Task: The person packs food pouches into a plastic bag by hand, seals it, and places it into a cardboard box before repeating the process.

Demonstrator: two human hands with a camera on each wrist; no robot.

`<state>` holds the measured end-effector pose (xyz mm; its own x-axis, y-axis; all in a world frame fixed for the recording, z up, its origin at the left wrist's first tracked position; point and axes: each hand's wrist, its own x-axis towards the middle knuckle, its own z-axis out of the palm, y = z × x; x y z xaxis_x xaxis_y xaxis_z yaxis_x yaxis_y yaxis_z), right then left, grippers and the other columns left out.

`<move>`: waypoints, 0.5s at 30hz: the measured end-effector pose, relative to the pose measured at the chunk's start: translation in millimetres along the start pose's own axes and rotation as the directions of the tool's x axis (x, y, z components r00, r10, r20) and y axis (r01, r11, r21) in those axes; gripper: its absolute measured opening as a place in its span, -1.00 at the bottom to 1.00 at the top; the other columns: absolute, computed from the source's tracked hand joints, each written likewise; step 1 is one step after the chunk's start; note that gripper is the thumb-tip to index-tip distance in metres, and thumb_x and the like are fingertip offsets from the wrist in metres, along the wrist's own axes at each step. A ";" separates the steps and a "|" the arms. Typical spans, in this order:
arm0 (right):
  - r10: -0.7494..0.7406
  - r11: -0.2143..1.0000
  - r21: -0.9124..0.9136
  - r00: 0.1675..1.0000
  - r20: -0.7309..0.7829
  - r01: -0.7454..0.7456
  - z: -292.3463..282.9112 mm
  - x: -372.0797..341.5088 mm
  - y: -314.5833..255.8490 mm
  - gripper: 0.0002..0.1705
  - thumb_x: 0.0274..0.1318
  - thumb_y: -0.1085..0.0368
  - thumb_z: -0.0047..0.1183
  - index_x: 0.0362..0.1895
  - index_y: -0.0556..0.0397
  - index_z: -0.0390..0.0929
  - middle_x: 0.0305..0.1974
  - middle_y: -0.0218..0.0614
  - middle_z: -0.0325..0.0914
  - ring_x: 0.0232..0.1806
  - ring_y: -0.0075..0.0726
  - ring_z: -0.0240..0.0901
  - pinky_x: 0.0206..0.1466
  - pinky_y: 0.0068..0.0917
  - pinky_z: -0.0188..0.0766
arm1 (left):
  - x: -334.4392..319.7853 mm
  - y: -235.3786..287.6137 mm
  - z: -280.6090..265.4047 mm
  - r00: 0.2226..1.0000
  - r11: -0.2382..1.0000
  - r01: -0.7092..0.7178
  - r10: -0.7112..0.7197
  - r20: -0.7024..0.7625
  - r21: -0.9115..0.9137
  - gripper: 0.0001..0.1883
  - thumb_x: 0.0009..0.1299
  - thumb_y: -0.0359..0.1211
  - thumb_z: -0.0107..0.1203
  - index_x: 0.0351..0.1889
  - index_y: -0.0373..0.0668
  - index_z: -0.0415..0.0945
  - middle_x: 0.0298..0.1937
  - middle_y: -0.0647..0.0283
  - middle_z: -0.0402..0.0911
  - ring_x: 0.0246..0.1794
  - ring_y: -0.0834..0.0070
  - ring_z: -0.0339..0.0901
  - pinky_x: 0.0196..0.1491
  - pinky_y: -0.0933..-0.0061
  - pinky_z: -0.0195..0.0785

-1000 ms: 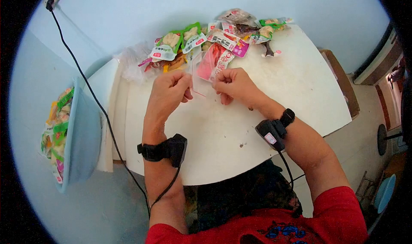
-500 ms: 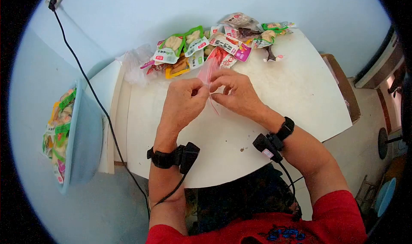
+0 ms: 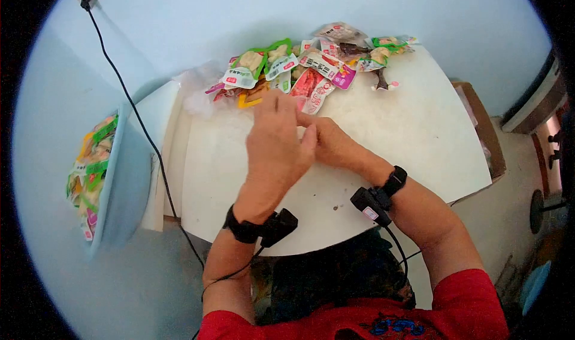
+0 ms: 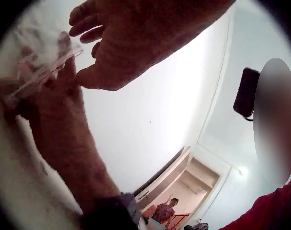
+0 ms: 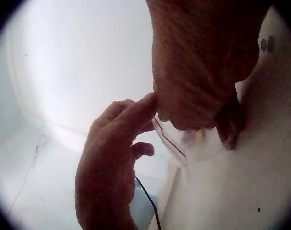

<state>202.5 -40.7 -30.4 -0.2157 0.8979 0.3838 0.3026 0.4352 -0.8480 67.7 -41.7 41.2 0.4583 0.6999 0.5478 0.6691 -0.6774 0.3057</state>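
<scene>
A clear plastic bag [image 5: 180, 154] with a red line along its edge is pinched in my right hand [image 3: 338, 142]; in the head view the hands hide it. In the left wrist view the bag's red-edged strip [image 4: 52, 69] lies across the right fingers. My left hand [image 3: 278, 142], slightly blurred, has its fingers extended and overlaps the right fingertips in the head view. In the left wrist view the left hand [image 4: 117, 48] stands just beside the bag. Beyond the hands lies a red-and-white food packet [image 3: 311, 88].
Sealed food packets [image 3: 251, 61] are heaped along the wall side of the white table [image 3: 407, 142]. Crumpled clear plastic [image 3: 200, 91] lies left of them. A blue basin [image 3: 129, 184] full of packets stands at the left, a black cable [image 3: 144, 124] running past it. A cardboard box [image 3: 488, 130] is at the right.
The hands came together at the bag, then the left hand came off it with its fingers straightened, moving up and over the right fingertips. The right hand kept its hold near the same spot.
</scene>
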 end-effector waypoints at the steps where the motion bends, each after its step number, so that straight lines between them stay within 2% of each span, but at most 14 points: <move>1: -0.024 1.000 0.015 1.000 -0.002 0.024 -1.4 -0.7 -4.9 -0.37 -0.03 0.58 0.00 0.23 0.11 0.34 0.03 -0.06 0.57 0.02 -0.07 0.55 0.04 -0.23 0.46 | -3.1 1.1 8.3 0.998 0.999 -0.045 0.046 -0.049 0.017 -0.61 0.09 -0.44 0.20 -0.13 -0.24 0.33 0.11 -0.13 0.37 0.08 -0.04 0.36 0.07 0.11 0.32; 2: -0.001 0.994 0.105 0.999 0.044 -0.004 0.1 -0.5 2.9 -0.39 -0.02 0.58 -0.02 0.22 0.12 0.35 -0.01 -0.09 0.58 -0.06 -0.15 0.56 -0.04 -0.27 0.47 | -6.6 -0.9 14.1 0.991 0.995 -0.089 0.092 -0.095 0.036 -0.59 0.08 -0.47 0.18 -0.10 -0.25 0.33 0.15 -0.17 0.34 0.15 -0.09 0.33 0.15 0.09 0.30; 3: 0.019 0.981 0.192 0.996 0.092 -0.036 2.5 0.5 18.6 -0.41 0.00 0.58 -0.03 0.21 0.13 0.36 -0.04 -0.13 0.59 -0.14 -0.24 0.56 -0.12 -0.30 0.49 | -10.1 -4.4 17.0 0.998 0.998 -0.063 0.063 -0.018 0.014 -0.52 0.04 -0.56 0.11 -0.01 -0.25 0.32 0.24 -0.25 0.27 0.29 -0.20 0.21 0.33 0.04 0.13; 4: 0.034 0.959 0.273 0.989 0.141 -0.072 2.3 2.4 22.3 -0.43 0.02 0.58 -0.05 0.20 0.14 0.38 -0.08 -0.16 0.60 -0.22 -0.32 0.57 -0.20 -0.34 0.50 | -12.7 -9.3 21.5 0.996 0.996 -0.082 0.084 -0.042 0.045 -0.53 0.03 -0.55 0.13 -0.03 -0.27 0.34 0.24 -0.22 0.28 0.29 -0.18 0.22 0.30 0.02 0.16; 7: 0.256 0.906 0.287 0.944 0.209 -0.310 -5.5 2.8 23.3 -0.47 0.02 0.62 -0.09 0.15 0.11 0.40 -0.18 -0.24 0.59 -0.40 -0.50 0.49 -0.45 -0.47 0.41 | -17.8 -18.7 33.1 0.988 0.984 -0.125 0.135 -0.076 0.128 -0.59 0.02 -0.53 0.17 -0.11 -0.31 0.42 0.25 -0.18 0.29 0.32 -0.15 0.20 0.25 -0.03 0.18; 10: 0.199 0.923 0.302 0.967 0.161 -0.240 -1.8 6.2 32.1 -0.48 0.00 0.65 -0.09 0.11 0.11 0.39 -0.13 -0.21 0.58 -0.43 -0.46 0.52 -0.53 -0.50 0.40 | -21.1 -22.3 35.8 0.988 0.975 -0.132 0.144 -0.055 0.181 -0.66 0.03 -0.52 0.18 -0.17 -0.32 0.49 0.30 -0.18 0.27 0.38 -0.15 0.14 0.28 -0.07 0.12; 12: 0.204 0.891 0.392 0.973 0.108 -0.230 0.0 5.7 33.7 -0.50 0.01 0.65 -0.10 0.09 0.10 0.38 -0.07 -0.18 0.56 -0.43 -0.43 0.53 -0.54 -0.51 0.42 | -22.4 -24.0 37.8 0.989 0.970 -0.121 0.135 -0.056 0.211 -0.69 0.04 -0.51 0.20 -0.21 -0.32 0.53 0.31 -0.17 0.27 0.38 -0.15 0.14 0.30 -0.08 0.09; 15: 0.209 0.851 0.487 0.977 0.030 -0.197 4.4 4.6 29.2 -0.47 0.03 0.64 -0.12 0.15 0.08 0.35 0.00 -0.14 0.53 -0.41 -0.39 0.56 -0.52 -0.50 0.47 | -25.3 -23.0 38.0 0.999 0.978 -0.034 0.027 0.038 0.208 -0.65 0.03 -0.48 0.24 -0.18 -0.32 0.55 0.30 -0.16 0.29 0.37 -0.17 0.15 0.32 -0.03 0.09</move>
<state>206.3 -24.1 -55.0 -0.1752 0.9667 0.1866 -0.1523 0.1606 -0.9752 63.0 -35.2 -9.3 0.4979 0.6893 0.5263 0.7600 -0.6391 0.1180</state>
